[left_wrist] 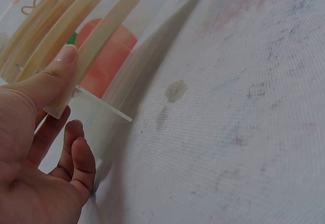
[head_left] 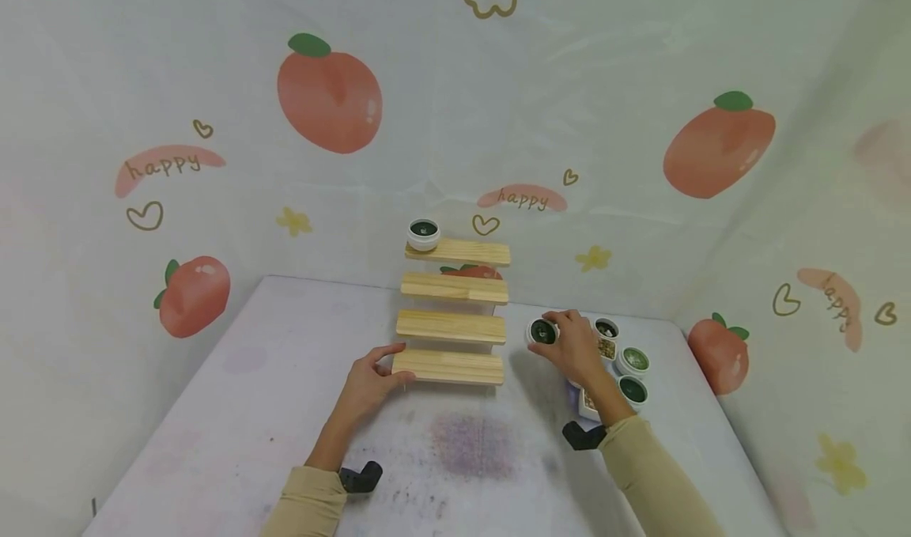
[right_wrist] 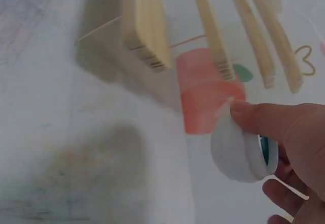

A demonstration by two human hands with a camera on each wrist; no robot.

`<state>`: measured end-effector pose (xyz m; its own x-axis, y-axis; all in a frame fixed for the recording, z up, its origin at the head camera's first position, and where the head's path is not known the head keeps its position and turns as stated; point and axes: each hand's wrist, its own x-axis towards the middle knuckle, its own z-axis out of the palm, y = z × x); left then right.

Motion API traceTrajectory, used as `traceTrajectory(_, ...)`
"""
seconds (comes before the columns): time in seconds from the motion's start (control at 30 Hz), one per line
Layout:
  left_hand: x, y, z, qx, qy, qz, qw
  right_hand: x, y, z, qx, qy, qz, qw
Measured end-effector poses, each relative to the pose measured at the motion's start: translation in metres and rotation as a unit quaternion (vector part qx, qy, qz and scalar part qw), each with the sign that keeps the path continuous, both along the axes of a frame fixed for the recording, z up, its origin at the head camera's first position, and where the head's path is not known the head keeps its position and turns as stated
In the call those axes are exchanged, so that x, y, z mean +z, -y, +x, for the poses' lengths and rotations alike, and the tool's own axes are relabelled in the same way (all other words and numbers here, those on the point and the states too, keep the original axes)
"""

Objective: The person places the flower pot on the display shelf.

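A four-tiered rack of pale wooden boards on clear supports stands at mid-table. My left hand [head_left: 363, 391] pinches the left end of its lowest board [head_left: 448, 367]; in the left wrist view the thumb lies on top and a finger is beneath. To the right of the rack, my right hand [head_left: 580, 353] holds a small white round pot [right_wrist: 233, 150] by its sides, raised above the table. Dark green content shows in its opening in the head view. Another white pot [head_left: 424, 235] with a dark top sits at the left end of the top board.
Beside the right forearm stand more white pots, among them a light green one [head_left: 633, 361], a dark green one [head_left: 633, 391] and a black-topped one [head_left: 606, 329]. A dish [head_left: 589, 406] is partly hidden by the wrist. A printed cloth wall [head_left: 605, 205] rises behind.
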<state>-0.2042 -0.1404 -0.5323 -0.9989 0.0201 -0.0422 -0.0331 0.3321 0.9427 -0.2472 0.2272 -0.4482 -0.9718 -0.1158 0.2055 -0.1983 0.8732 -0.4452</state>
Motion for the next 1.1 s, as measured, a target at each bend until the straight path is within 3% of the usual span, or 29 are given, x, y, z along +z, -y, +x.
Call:
traceTrajectory(0.2, 0.001, 0.000, 0.001, -0.001, 0.000, 0.001, 1.0000, 0.024, 0.005, -0.005, 0.036, 0.019, -0.085, 0.9955)
traceTrajectory(0.33, 0.003, -0.001, 0.002, -0.001, -0.001, -0.001, 1.0000, 0.039, 0.014, -0.008, 0.034, 0.026, -0.130, 0.9906)
traceTrajectory(0.53, 0.003, -0.002, 0.002, -0.001, -0.003, -0.002, 1.0000, 0.056, 0.030, -0.013, 0.025, 0.003, -0.190, 0.9815)
traceTrajectory(0.87, 0.001, 0.000, 0.001, 0.000, -0.001, 0.000, 1.0000, 0.064, 0.055, -0.037, 0.032, -0.028, -0.294, 0.9550)
traceTrajectory(1.1, -0.001, 0.000, 0.001, 0.000, 0.000, 0.002, 1.0000, 0.066, 0.078, -0.060, 0.074, -0.074, -0.344, 0.9332)
